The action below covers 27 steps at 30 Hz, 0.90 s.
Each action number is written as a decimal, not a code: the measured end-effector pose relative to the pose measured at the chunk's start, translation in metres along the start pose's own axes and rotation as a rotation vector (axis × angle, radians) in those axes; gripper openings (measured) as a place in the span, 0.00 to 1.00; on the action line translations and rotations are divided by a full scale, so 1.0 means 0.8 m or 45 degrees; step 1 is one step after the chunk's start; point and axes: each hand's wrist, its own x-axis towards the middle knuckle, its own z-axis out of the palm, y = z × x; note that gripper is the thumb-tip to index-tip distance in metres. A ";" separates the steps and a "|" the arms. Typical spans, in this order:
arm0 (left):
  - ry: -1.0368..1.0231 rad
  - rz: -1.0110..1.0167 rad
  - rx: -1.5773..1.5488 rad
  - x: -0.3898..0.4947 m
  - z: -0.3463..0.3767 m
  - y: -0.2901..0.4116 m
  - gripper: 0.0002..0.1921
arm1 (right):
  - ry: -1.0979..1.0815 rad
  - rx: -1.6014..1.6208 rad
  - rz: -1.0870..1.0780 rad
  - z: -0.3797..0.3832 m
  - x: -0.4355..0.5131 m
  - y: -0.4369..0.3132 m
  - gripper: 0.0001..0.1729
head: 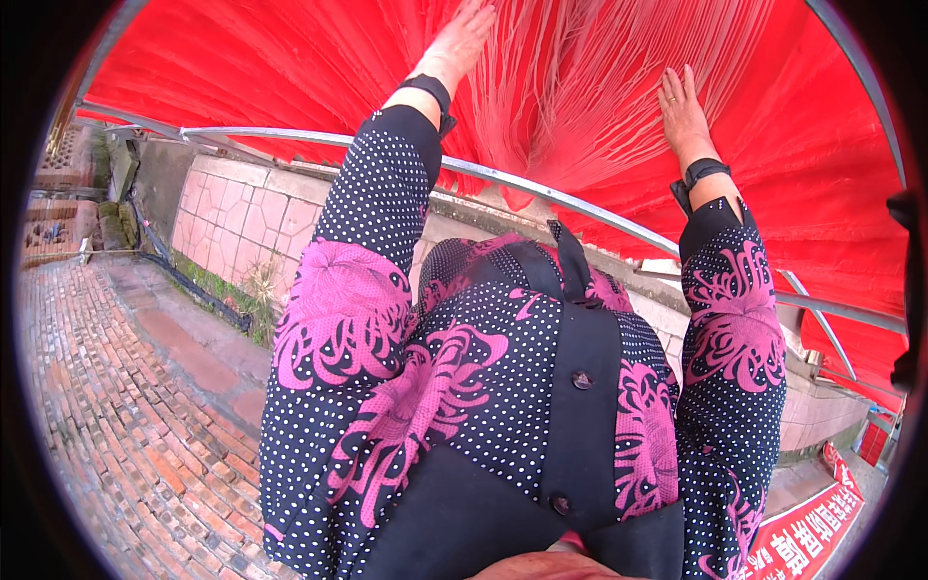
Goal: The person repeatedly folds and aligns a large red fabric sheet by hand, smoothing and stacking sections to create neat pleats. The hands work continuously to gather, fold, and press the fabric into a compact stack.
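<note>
Pale noodle-like strands [616,94] fan out in long thin lines over bright red cloth [268,65]. My left hand [458,40], with a dark band at the wrist, reaches flat over the cloth at the strands' left edge, its fingertips close to the top of the view. On the right side of the strands lies my right hand [681,109], palm down with fingers extended and a ring on one finger. Neither hand grips anything. Whether the palms press on the strands or only hover cannot be told.
A metal rail [500,176] runs along the near edge of the red cloth, between my arms and body. Pink paving [246,206] and a brick surface [145,406] show at left. A red banner with writing [812,525] lies on the ground at lower right.
</note>
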 end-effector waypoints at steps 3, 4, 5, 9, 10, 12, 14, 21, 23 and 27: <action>-0.071 -0.050 -0.071 0.001 -0.025 0.008 0.25 | 0.045 0.152 0.022 -0.012 0.007 -0.004 0.32; -0.081 -0.068 -0.098 0.001 -0.033 0.012 0.26 | 0.095 0.237 0.040 -0.016 0.008 -0.005 0.30; -0.052 -0.036 -0.128 -0.001 -0.039 0.013 0.26 | 0.130 0.298 0.047 -0.022 0.009 -0.006 0.30; 0.120 0.051 -0.277 -0.011 -0.061 0.014 0.27 | 0.228 0.566 0.070 -0.046 0.007 -0.005 0.30; 0.195 0.046 -0.296 -0.014 -0.065 0.014 0.27 | 0.231 0.656 0.075 -0.052 0.007 -0.005 0.29; 0.258 0.073 -0.351 -0.019 -0.075 0.013 0.27 | 0.269 0.784 0.095 -0.062 0.007 -0.002 0.28; 0.275 0.108 -0.397 -0.021 -0.085 0.014 0.26 | 0.299 0.883 0.132 -0.068 0.010 -0.002 0.28; 0.835 -0.102 -0.694 -0.015 -0.103 0.014 0.22 | 0.640 1.222 0.246 -0.067 0.033 -0.017 0.22; 1.032 -0.264 -0.788 -0.012 -0.109 0.005 0.21 | 0.720 1.363 0.253 -0.074 0.038 -0.017 0.21; 1.262 -0.707 -1.213 -0.002 -0.134 -0.013 0.16 | 1.106 1.627 0.316 -0.104 0.039 -0.004 0.19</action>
